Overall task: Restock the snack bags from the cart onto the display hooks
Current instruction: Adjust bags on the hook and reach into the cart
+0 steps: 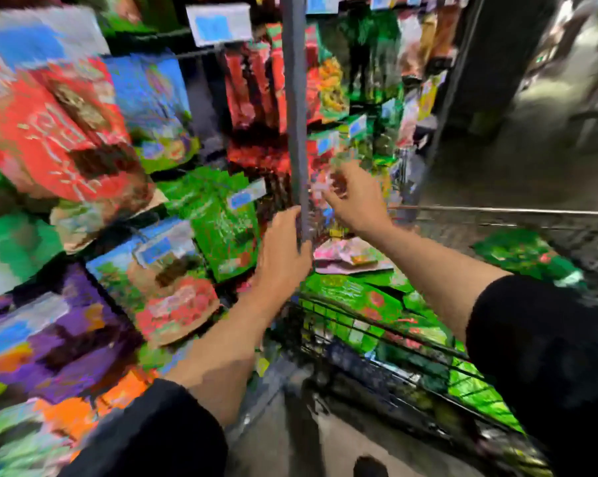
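The whole view is motion-blurred. My left hand (284, 249) is wrapped round the grey upright post (296, 98) of the display. Just right of the post, my right hand (356, 197) is raised to the hooks, thumb and fingers curled on the top of a pink and red snack bag (323, 187). Below my arms stands the wire cart (377, 342), filled with green snack bags (356, 297). A pink bag (352, 256) lies on top of them. Green bags (370, 56) hang on hooks above my right hand.
Left of the post hang rows of red (49, 132), blue (149, 98), green (222, 222) and purple (49, 339) bags with blue price tags (218, 25). A dark pillar (480, 63) and the aisle floor (531, 160) lie to the right. The cart's far rail (497, 211) runs behind my right arm.
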Tool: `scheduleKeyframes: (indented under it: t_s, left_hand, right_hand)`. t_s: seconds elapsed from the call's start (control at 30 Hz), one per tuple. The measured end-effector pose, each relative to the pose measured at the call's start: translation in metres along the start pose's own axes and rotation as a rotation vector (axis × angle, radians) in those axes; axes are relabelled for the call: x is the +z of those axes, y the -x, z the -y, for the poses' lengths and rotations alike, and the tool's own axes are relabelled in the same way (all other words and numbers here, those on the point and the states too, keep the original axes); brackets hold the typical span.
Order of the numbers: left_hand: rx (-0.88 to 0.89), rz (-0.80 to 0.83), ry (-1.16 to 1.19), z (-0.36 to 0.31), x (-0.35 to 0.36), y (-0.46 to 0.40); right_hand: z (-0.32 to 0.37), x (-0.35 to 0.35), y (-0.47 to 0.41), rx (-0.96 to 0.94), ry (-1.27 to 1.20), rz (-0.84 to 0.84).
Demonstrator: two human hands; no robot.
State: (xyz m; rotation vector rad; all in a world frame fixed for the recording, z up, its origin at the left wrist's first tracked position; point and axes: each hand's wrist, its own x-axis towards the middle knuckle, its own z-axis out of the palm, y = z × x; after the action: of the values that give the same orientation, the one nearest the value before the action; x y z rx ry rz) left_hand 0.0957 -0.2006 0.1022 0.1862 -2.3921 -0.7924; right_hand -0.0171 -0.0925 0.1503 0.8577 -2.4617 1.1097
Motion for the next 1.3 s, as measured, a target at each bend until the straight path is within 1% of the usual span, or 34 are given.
scheduleKeyframes:
  t_s: [0.1, 0.17, 0.27, 0.33, 0.43, 0.53, 0.6, 0.63, 0.7, 0.73, 0.8, 0.87, 0.93, 1.03, 1.13, 1.3]
  left_hand:
    - [-0.081, 0.19, 0.043, 0.005, 0.067, 0.02]
    - [-0.167, 0.296, 0.02, 0.011, 0.104, 0.029]
    - [-0.22, 0.389, -0.008, 0.023, 0.148, 0.03]
    - [-0.267, 0.45, -0.07, 0.03, 0.168, 0.023]
    - [-0.318, 0.525, -0.132, 0.041, 0.188, 0.0]
    - [-0.393, 0.515, -0.21, 0.049, 0.196, -0.022]
    - [-0.387, 0.503, -0.254, 0.057, 0.198, -0.025]
    - [-0.391, 0.525, -0.283, 0.06, 0.197, -0.023]
    - [-0.441, 0.578, -0.326, 0.069, 0.196, -0.018]
    - [-0.471, 0.587, -0.331, 0.073, 0.196, -0.016]
    - [-0.518, 0.559, -0.335, 0.077, 0.195, -0.015]
    - [-0.547, 0.483, -0.325, 0.077, 0.196, -0.015]
    - [-0.565, 0.413, -0.324, 0.078, 0.197, -0.013]
    - [-0.55, 0.391, -0.322, 0.081, 0.198, -0.013]
    - [-0.543, 0.407, -0.306, 0.084, 0.199, -0.014]
    - [-0.533, 0.411, -0.26, 0.084, 0.202, -0.016]
  right_hand:
    - [-0.088, -0.004, 0.031, 0.224, 0.092, 0.124]
    - [-0.14, -0.002, 0.049, 0.349, 0.145, 0.216]
    - [-0.204, 0.008, 0.069, 0.501, 0.149, 0.314]
    - [-0.233, 0.021, 0.076, 0.571, 0.159, 0.39]
    - [-0.258, 0.047, 0.079, 0.607, 0.11, 0.511]
    - [-0.266, 0.077, 0.077, 0.577, 0.075, 0.592]
    - [-0.265, 0.093, 0.074, 0.533, 0.086, 0.672]
    - [-0.264, 0.101, 0.074, 0.513, 0.101, 0.726]
    - [-0.265, 0.114, 0.073, 0.504, 0.132, 0.82]
    - [-0.267, 0.12, 0.074, 0.524, 0.148, 0.842]
    - [-0.266, 0.13, 0.077, 0.561, 0.218, 0.86]
    - [-0.262, 0.134, 0.079, 0.576, 0.284, 0.863]
    - [-0.258, 0.133, 0.08, 0.608, 0.293, 0.8]
    - [-0.263, 0.135, 0.081, 0.698, 0.169, 0.691]
    - [-0.265, 0.13, 0.078, 0.785, 0.067, 0.667]
    - [-0.255, 0.103, 0.07, 0.643, 0.135, 0.603]
